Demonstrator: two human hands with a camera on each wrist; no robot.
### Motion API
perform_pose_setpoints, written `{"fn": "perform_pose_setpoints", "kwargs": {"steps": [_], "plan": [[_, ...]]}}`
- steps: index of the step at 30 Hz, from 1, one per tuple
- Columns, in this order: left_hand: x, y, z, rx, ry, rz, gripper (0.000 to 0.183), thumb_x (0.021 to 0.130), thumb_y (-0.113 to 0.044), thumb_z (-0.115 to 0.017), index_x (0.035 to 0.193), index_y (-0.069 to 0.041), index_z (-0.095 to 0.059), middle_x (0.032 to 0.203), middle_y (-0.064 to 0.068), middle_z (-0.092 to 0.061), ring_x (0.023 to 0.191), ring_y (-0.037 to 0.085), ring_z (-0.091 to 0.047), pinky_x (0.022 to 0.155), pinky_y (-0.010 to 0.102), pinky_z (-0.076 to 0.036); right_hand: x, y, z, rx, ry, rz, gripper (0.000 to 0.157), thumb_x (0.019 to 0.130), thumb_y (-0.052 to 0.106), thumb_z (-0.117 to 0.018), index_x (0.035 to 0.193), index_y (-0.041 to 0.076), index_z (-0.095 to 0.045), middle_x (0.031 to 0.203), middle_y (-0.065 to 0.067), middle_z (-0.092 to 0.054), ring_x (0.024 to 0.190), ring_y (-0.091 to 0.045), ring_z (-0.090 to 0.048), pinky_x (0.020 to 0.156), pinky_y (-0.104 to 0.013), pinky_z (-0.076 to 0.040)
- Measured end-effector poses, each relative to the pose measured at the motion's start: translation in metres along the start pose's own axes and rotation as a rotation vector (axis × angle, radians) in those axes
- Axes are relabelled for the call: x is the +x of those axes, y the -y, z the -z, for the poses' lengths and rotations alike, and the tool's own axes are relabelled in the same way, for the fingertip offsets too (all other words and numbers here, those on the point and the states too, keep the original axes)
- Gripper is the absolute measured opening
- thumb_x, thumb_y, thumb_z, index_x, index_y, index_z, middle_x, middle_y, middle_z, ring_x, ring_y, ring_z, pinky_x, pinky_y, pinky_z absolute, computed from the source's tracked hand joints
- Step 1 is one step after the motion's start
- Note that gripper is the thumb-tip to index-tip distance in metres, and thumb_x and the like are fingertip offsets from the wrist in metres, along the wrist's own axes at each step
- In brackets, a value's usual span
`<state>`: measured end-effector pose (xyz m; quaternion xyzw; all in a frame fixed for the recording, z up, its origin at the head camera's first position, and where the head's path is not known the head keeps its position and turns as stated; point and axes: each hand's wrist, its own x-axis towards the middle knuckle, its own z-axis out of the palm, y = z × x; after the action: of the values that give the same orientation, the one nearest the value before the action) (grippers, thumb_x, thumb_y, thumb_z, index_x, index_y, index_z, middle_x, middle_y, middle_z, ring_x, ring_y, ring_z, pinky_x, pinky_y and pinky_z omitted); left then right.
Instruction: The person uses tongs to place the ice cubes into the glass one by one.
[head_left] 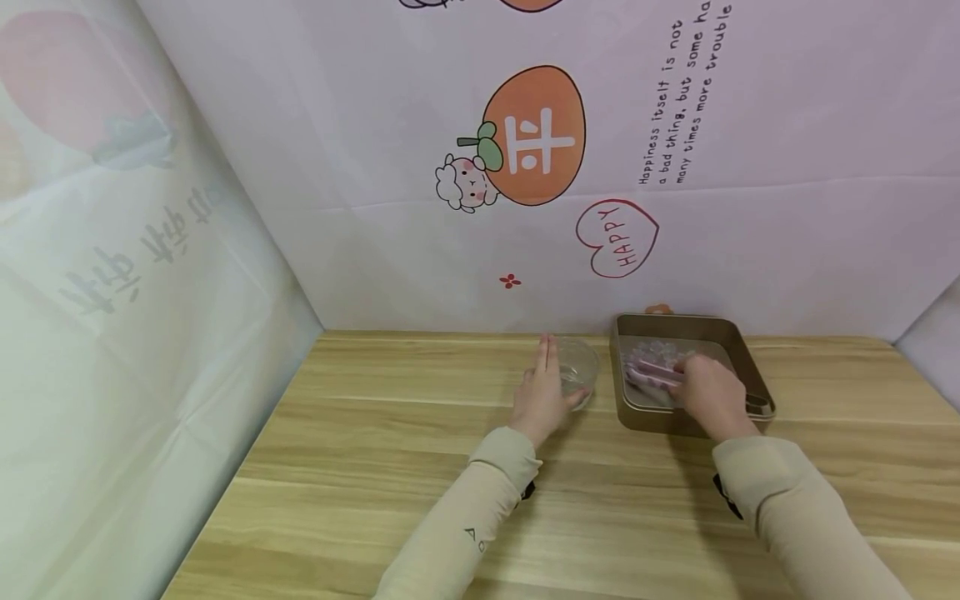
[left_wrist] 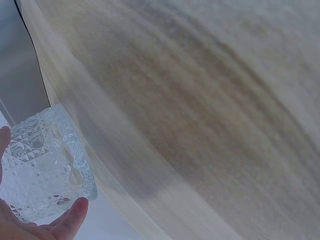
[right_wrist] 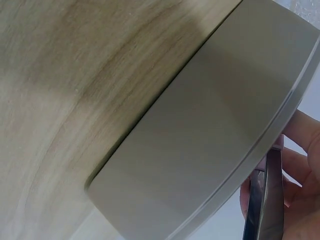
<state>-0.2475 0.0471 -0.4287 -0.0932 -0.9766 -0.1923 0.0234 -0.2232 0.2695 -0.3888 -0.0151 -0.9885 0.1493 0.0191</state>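
My left hand (head_left: 542,398) holds a clear glass cup (head_left: 579,367) on the table, the thumb on one side and the fingers on the other. In the left wrist view the cup (left_wrist: 45,160) shows a cut diamond pattern. My right hand (head_left: 712,392) grips a pair of tongs (head_left: 656,372) over a brown rectangular tray (head_left: 637,419). The tongs' pinkish front end reaches down among small clear, ice-like pieces (head_left: 651,350). Two shiny metal arms of the tongs (right_wrist: 270,200) show behind the hand in the right wrist view. Whether they pinch a piece is too blurred to tell.
The tray stands right of the cup, near the back edge of the wood-grain table (head_left: 360,467). Behind it rises a white printed cloth (head_left: 420,250), and another pale cloth (head_left: 150,375) hangs at the left. The tray's raised wall (right_wrist: 200,125) fills much of the right wrist view.
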Motion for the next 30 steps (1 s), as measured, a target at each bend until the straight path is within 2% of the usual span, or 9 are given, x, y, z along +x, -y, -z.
{"fn": "perform_pose_setpoints", "kwargs": {"steps": [5, 12, 23, 30], "plan": [[0.0000, -0.0005, 0.0002, 0.009, 0.001, 0.000, 0.101, 0.083, -0.057, -0.063, 0.155, -0.013, -0.007, 0.163, -0.003, -0.008, 0.108, 0.025, -0.061, 0.069, 0.027, -0.055, -0.0010, 0.0002, -0.0023, 0.002, -0.010, 0.014, 0.032, 0.081, 0.013, -0.070, 0.106, -0.006, -0.067, 0.101, -0.032, -0.066, 0.079, -0.041, -0.063, 0.052, -0.043, -0.047], [0.0004, -0.0005, -0.0005, 0.023, -0.008, 0.001, 0.101, 0.083, -0.057, -0.063, 0.155, -0.013, -0.008, 0.163, -0.002, -0.008, 0.106, 0.024, -0.062, 0.067, 0.026, -0.054, 0.0006, -0.0019, -0.0046, -0.007, -0.002, 0.002, 0.030, 0.081, 0.013, -0.069, 0.105, -0.005, -0.068, 0.103, -0.031, -0.066, 0.083, -0.044, -0.063, 0.054, -0.046, -0.049], [0.0002, -0.0021, -0.0008, -0.009, -0.006, 0.010, 0.101, 0.082, -0.056, -0.065, 0.155, -0.014, -0.009, 0.163, -0.003, -0.009, 0.113, 0.026, -0.060, 0.076, 0.031, -0.056, 0.0010, -0.0051, -0.0023, 0.005, 0.011, -0.006, 0.030, 0.082, 0.012, -0.069, 0.106, -0.006, -0.067, 0.099, -0.032, -0.066, 0.078, -0.043, -0.062, 0.054, -0.046, -0.048], [-0.0002, -0.0017, -0.0003, -0.025, -0.003, 0.009, 0.101, 0.083, -0.055, -0.065, 0.155, -0.013, -0.008, 0.163, -0.002, -0.009, 0.115, 0.027, -0.059, 0.078, 0.032, -0.056, -0.0005, -0.0065, -0.0011, 0.021, 0.002, -0.007, 0.032, 0.083, 0.012, -0.068, 0.109, -0.007, -0.067, 0.106, -0.034, -0.064, 0.083, -0.047, -0.063, 0.056, -0.048, -0.050]]}}
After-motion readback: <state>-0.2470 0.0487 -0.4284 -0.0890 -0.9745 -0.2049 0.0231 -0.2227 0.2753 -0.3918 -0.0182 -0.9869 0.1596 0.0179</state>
